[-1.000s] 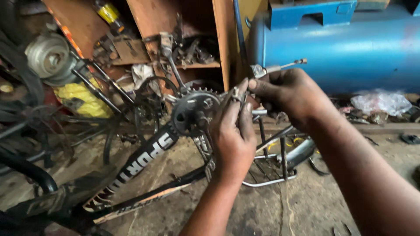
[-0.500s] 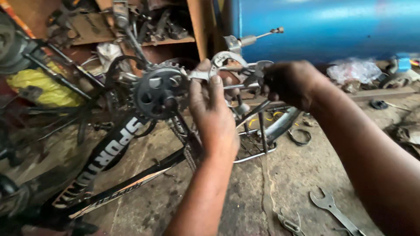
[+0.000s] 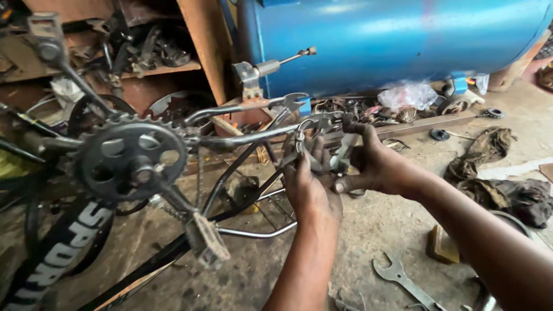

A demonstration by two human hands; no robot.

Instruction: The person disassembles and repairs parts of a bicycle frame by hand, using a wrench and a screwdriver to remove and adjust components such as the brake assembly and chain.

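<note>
Hands, left [image 3: 308, 184] and right [image 3: 368, 164], pinch frame stay [image 3: 247, 138] running left-right

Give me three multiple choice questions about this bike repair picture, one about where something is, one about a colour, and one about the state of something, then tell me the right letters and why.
1. Where does the open-ended spanner lie?
A. On the wooden shelf
B. On the floor below the right forearm
C. Hanging on the chainring

2. What colour is the big tank behind the bicycle frame?
A. Blue
B. Red
C. Yellow

3. How do the hands stand at the frame's rear end?
A. Both hang free, away from the frame
B. Only one hand is on the frame
C. Both are closed on metal parts at the frame's rear end

Answers:
1. B, the spanner rests on the dusty floor at lower right.
2. A, the tank's curved side is plainly blue.
3. C, the left hand and right hand both grip parts where the frame tubes meet.
</note>
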